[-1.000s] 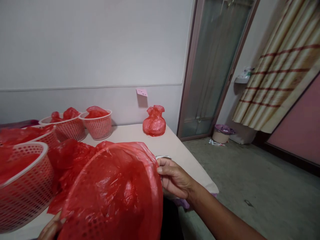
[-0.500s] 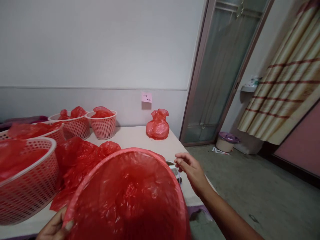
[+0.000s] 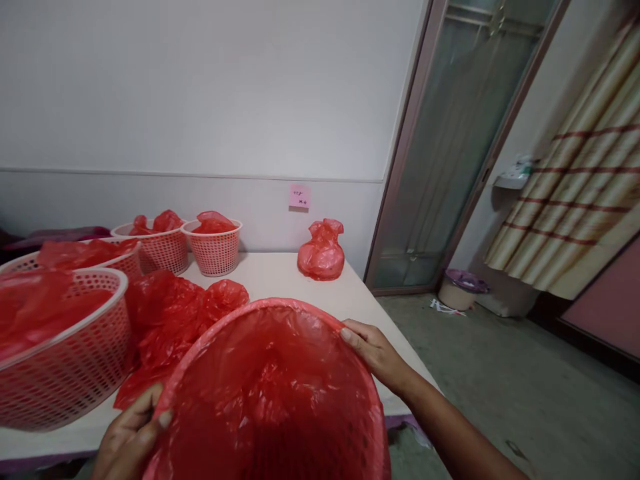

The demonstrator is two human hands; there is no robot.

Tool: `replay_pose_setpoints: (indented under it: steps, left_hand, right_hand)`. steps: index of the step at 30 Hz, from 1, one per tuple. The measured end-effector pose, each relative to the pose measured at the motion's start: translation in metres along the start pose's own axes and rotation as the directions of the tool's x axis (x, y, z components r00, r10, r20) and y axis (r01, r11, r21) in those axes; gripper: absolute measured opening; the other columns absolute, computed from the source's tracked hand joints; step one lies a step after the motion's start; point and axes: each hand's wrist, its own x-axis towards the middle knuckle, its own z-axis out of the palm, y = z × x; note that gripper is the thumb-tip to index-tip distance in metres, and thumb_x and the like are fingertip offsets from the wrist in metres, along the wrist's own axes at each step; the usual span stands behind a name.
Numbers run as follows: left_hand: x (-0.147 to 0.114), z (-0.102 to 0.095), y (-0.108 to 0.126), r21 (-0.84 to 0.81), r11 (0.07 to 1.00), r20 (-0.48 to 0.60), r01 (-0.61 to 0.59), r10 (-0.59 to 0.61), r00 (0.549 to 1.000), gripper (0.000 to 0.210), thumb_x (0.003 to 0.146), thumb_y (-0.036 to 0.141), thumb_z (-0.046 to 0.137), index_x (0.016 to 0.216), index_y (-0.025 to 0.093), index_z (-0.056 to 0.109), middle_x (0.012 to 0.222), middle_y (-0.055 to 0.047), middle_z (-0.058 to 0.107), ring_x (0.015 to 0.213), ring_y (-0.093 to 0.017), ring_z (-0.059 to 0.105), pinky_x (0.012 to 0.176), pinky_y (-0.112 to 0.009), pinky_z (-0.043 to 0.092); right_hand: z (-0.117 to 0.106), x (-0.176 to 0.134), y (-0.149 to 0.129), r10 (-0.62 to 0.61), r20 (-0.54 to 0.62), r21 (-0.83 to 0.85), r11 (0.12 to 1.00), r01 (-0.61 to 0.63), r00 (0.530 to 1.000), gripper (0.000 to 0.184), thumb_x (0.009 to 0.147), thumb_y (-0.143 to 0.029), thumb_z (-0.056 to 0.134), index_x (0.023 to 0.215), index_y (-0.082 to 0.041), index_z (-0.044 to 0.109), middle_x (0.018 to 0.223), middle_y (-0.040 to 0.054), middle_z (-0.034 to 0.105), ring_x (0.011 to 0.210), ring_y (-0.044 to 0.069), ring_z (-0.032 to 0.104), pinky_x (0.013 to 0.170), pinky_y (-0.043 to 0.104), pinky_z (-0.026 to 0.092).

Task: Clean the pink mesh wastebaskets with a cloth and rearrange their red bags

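A round plastic basket lined with a thin red plastic bag fills the front of the view, its mouth tilted toward me. The bag is folded over the whole rim. My left hand grips the rim at the left, thumb on the inside. On the upper right of the rim, my right hand holds on, thumb on top and fingers outside. Behind the basket to the left lies a crumpled heap of red plastic bags.
Several baskets with red bags stand at the left, the nearest a large white-rimmed basket. A gathered red bag sits at the back of the white table, below a pink note. A bin stands on the floor at right.
My right hand, earlier raised off the rim with thumb and fingers together, has come down onto the rim's upper right. The left hand keeps its grip. My view has shifted slightly left.
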Motion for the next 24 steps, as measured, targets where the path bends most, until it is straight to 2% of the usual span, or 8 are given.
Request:
replay_pose_setpoints:
  steps: [3,6,9,12,16,18,21,24]
  left_hand:
    - [0.006,0.003,0.008,-0.032,0.999,0.047,0.027,-0.025,0.999,0.040,0.053,0.051,0.080,0.070,0.021,0.059,0.059,0.004,0.062,0.051,-0.016,0.056,0.047,-0.027,0.049]
    - [0.011,0.001,0.007,-0.109,0.994,0.013,0.033,-0.032,0.999,0.044,0.052,0.047,0.082,0.081,0.023,0.060,0.063,0.005,0.064,0.051,-0.015,0.057,0.048,-0.026,0.050]
    - [0.016,-0.005,0.003,-0.122,0.989,0.025,0.082,-0.080,0.997,0.050,0.049,0.044,0.085,0.087,0.024,0.059,0.065,0.006,0.065,0.051,-0.016,0.059,0.050,-0.027,0.052]
    - [0.018,-0.009,0.001,-0.111,0.989,0.060,0.093,-0.087,0.994,0.048,0.051,0.045,0.085,0.085,0.023,0.058,0.067,0.004,0.066,0.052,-0.018,0.061,0.051,-0.030,0.053]
    - [0.015,-0.004,0.004,-0.133,0.989,0.031,0.061,-0.058,0.998,0.049,0.053,0.045,0.084,0.089,0.022,0.060,0.071,0.003,0.070,0.057,-0.019,0.064,0.052,-0.028,0.054]
    - [0.014,-0.002,0.007,-0.140,0.987,0.015,0.073,-0.072,0.997,0.054,0.052,0.045,0.084,0.096,0.022,0.060,0.074,0.002,0.072,0.059,-0.019,0.065,0.054,-0.029,0.055]
    - [0.015,0.000,0.010,-0.138,0.986,0.018,0.094,-0.092,0.996,0.060,0.051,0.044,0.085,0.100,0.021,0.059,0.072,0.002,0.073,0.057,-0.018,0.065,0.053,-0.029,0.056]
    - [0.015,0.002,0.012,-0.145,0.988,0.011,0.059,-0.058,0.998,0.059,0.052,0.044,0.085,0.099,0.020,0.059,0.068,0.003,0.072,0.053,-0.016,0.063,0.050,-0.025,0.053]
  right_hand:
    - [-0.002,0.000,0.004,0.077,-0.067,0.107,0.992,-0.070,0.995,0.045,0.085,-0.060,0.056,0.075,-0.016,0.060,0.071,-0.0018,0.051,0.066,0.012,0.045,0.061,0.024,0.035]
    - [0.000,0.001,0.018,0.174,-0.113,0.275,0.952,-0.137,0.978,0.041,0.080,-0.058,0.064,0.077,-0.016,0.059,0.065,-0.0045,0.048,0.058,0.009,0.039,0.055,0.022,0.029]
    - [0.005,0.003,0.036,0.279,-0.075,0.393,0.891,-0.229,0.957,0.034,0.074,-0.049,0.072,0.081,-0.017,0.061,0.064,-0.0049,0.053,0.053,0.008,0.040,0.053,0.022,0.028]
    - [0.007,0.005,0.045,0.323,-0.044,0.423,0.863,-0.276,0.945,0.028,0.071,-0.040,0.075,0.078,-0.016,0.061,0.065,-0.0042,0.057,0.054,0.008,0.044,0.053,0.022,0.031]
    - [-0.001,0.008,0.039,0.314,-0.067,0.319,0.906,-0.277,0.947,0.030,0.072,-0.043,0.073,0.079,-0.016,0.063,0.071,-0.0023,0.060,0.059,0.009,0.048,0.056,0.022,0.034]
    - [-0.006,0.008,0.032,0.261,-0.168,0.227,0.949,-0.220,0.951,0.034,0.073,-0.047,0.070,0.087,-0.016,0.064,0.078,0.0000,0.062,0.065,0.012,0.051,0.059,0.024,0.038]
    - [-0.010,0.006,0.020,0.151,-0.345,0.109,0.987,-0.120,0.926,0.041,0.079,-0.054,0.061,0.093,-0.016,0.063,0.076,0.0013,0.060,0.065,0.014,0.052,0.058,0.026,0.040]
    - [-0.006,0.001,0.008,0.065,-0.288,-0.028,0.997,-0.076,0.955,0.037,0.081,-0.052,0.058,0.093,-0.017,0.061,0.069,-0.0020,0.054,0.061,0.013,0.048,0.055,0.025,0.037]
